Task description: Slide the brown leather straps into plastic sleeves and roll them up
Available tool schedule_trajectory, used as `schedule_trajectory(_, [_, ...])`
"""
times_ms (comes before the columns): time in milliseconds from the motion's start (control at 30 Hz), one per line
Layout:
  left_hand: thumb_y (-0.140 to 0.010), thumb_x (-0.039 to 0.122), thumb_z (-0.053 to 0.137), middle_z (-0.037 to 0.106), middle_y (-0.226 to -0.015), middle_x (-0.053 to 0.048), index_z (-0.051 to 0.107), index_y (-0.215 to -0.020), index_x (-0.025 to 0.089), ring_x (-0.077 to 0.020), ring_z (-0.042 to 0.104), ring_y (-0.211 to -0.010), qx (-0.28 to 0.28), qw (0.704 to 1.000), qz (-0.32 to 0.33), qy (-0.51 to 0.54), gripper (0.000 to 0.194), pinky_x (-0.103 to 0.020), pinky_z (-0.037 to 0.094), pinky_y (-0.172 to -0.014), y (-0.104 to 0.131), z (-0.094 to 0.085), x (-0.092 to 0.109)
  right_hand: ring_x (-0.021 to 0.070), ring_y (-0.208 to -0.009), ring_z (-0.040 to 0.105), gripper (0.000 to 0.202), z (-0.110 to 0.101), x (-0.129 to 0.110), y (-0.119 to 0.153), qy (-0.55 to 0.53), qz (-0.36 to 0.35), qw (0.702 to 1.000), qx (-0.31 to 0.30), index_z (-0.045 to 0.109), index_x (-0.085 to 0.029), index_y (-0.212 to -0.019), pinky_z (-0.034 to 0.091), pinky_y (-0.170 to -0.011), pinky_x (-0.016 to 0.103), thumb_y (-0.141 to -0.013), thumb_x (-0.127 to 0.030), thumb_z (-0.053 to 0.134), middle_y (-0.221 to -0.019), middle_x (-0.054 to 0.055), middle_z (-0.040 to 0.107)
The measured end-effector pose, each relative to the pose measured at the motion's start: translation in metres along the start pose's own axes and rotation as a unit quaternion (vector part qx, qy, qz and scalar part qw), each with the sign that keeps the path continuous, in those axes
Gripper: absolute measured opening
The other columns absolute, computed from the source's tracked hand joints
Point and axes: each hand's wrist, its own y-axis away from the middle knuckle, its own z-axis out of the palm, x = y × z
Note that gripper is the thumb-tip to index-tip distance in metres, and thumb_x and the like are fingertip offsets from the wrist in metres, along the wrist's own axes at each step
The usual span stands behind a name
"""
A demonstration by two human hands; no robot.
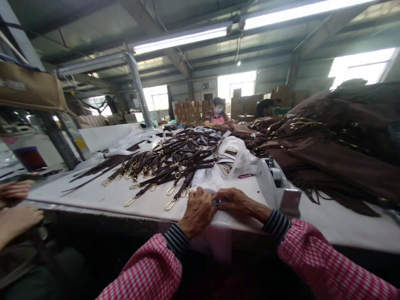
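My left hand [197, 213] rests at the table's front edge with its fingers curled and pressed down. Close beside it, my right hand [241, 202] has its fingers bent towards the left one. Between them shows a small grey item [215, 201], mostly covered by the fingers; its kind cannot be made out. Clear plastic [225, 233] hangs over the edge below the hands. Just beyond and to the left lies a heap of dark brown straps [184, 160] with gold-coloured clasps [170, 204]. A clear plastic bag [237, 150] of flat strips sits behind my hands.
To the right stands a white box [268, 183] with small items in it. Brown fabric bags [337, 158] are piled high on the right of the table [103, 198]. A co-worker's hands [17, 208] are at the far left; a masked person [218, 112] sits across.
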Motion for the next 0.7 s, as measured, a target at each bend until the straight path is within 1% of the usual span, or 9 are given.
schedule_trajectory(100, [-0.099, 0.031, 0.056, 0.068, -0.101, -0.011, 0.066, -0.098, 0.015, -0.0292, 0.056, -0.103, 0.0, 1.0, -0.013, 0.025, 0.019, -0.043, 0.042, -0.089, 0.002, -0.015, -0.011, 0.0182, -0.08, 0.07, 0.035, -0.011, 0.001, 0.003, -0.025, 0.02, 0.999, 0.028, 0.072, -0.021, -0.124, 0.052, -0.07, 0.025, -0.096, -0.041, 0.066, -0.093, 0.003, 0.076])
schedule_trajectory(167, [-0.096, 0.033, 0.059, 0.066, -0.097, -0.008, 0.066, -0.093, 0.016, -0.0266, 0.057, -0.096, 0.021, 0.994, -0.061, 0.087, 0.019, -0.039, 0.042, -0.084, 0.008, -0.03, -0.022, 0.0184, -0.081, 0.07, 0.042, -0.021, 0.003, 0.002, -0.022, 0.055, 0.995, 0.079, 0.066, -0.017, -0.132, 0.052, -0.064, 0.024, -0.102, -0.044, 0.055, -0.098, 0.006, 0.076])
schedule_trajectory(233, [-0.091, 0.039, 0.063, 0.063, -0.088, -0.005, 0.066, -0.083, 0.017, -0.0233, 0.056, -0.086, 0.04, 0.971, -0.125, 0.201, 0.024, -0.034, 0.042, -0.077, 0.015, -0.048, -0.034, 0.0195, -0.083, 0.07, 0.043, -0.031, 0.009, -0.005, 0.003, 0.103, 0.985, 0.137, 0.065, -0.012, -0.13, 0.053, -0.063, 0.026, -0.107, -0.04, 0.041, -0.103, 0.011, 0.075])
schedule_trajectory(300, [-0.086, 0.048, 0.066, 0.056, -0.072, 0.0, 0.061, -0.072, 0.018, -0.0181, 0.051, -0.069, 0.026, 0.923, -0.186, 0.337, 0.034, -0.029, 0.036, -0.062, 0.023, -0.065, -0.044, 0.0212, -0.088, 0.07, 0.039, -0.04, 0.018, -0.018, 0.044, 0.148, 0.971, 0.18, 0.068, -0.01, -0.119, 0.054, -0.07, 0.029, -0.107, -0.032, 0.039, -0.105, 0.013, 0.074])
schedule_trajectory(367, [-0.081, 0.055, 0.068, 0.049, -0.061, 0.004, 0.059, -0.069, 0.018, -0.0135, 0.042, -0.056, 0.015, 0.85, -0.243, 0.466, 0.04, -0.026, 0.029, -0.053, 0.03, -0.078, -0.05, 0.023, -0.099, 0.068, 0.028, -0.044, 0.027, -0.035, 0.094, 0.178, 0.959, 0.201, 0.071, -0.011, -0.11, 0.054, -0.084, 0.032, -0.104, -0.026, 0.047, -0.109, 0.012, 0.073])
schedule_trajectory(433, [-0.077, 0.057, 0.073, 0.052, -0.059, 0.004, 0.062, -0.071, 0.016, -0.011, 0.04, -0.052, 0.03, 0.781, -0.277, 0.559, 0.042, -0.024, 0.028, -0.049, 0.035, -0.085, -0.051, 0.0241, -0.109, 0.066, 0.019, -0.043, 0.035, -0.052, 0.147, 0.198, 0.948, 0.201, 0.071, -0.013, -0.107, 0.051, -0.095, 0.036, -0.101, -0.021, 0.055, -0.116, 0.012, 0.071])
schedule_trajectory(500, [-0.073, 0.055, 0.079, 0.06, -0.063, 0.001, 0.066, -0.074, 0.014, -0.0106, 0.046, -0.053, 0.056, 0.729, -0.285, 0.62, 0.043, -0.022, 0.033, -0.05, 0.039, -0.085, -0.048, 0.0244, -0.111, 0.065, 0.015, -0.038, 0.042, -0.065, 0.195, 0.216, 0.939, 0.184, 0.07, -0.014, -0.109, 0.052, -0.098, 0.041, -0.101, -0.022, 0.061, -0.121, 0.011, 0.068])
schedule_trajectory(567, [-0.07, 0.05, 0.085, 0.066, -0.066, -0.002, 0.069, -0.074, 0.013, -0.011, 0.052, -0.056, 0.07, 0.682, -0.286, 0.669, 0.041, -0.021, 0.038, -0.051, 0.041, -0.082, -0.044, 0.0243, -0.108, 0.066, 0.02, -0.03, 0.05, -0.073, 0.234, 0.237, 0.928, 0.164, 0.068, -0.014, -0.114, 0.055, -0.095, 0.045, -0.1, -0.028, 0.065, -0.122, 0.01, 0.067])
schedule_trajectory(700, [-0.069, 0.039, 0.09, 0.074, -0.076, -0.006, 0.076, -0.081, 0.011, -0.0154, 0.063, -0.065, 0.081, 0.598, -0.279, 0.747, 0.034, -0.023, 0.05, -0.06, 0.046, -0.07, -0.042, 0.0238, -0.105, 0.068, 0.027, -0.017, 0.066, -0.075, 0.278, 0.269, 0.911, 0.145, 0.066, -0.015, -0.12, 0.058, -0.092, 0.045, -0.101, -0.034, 0.066, -0.12, 0.009, 0.068])
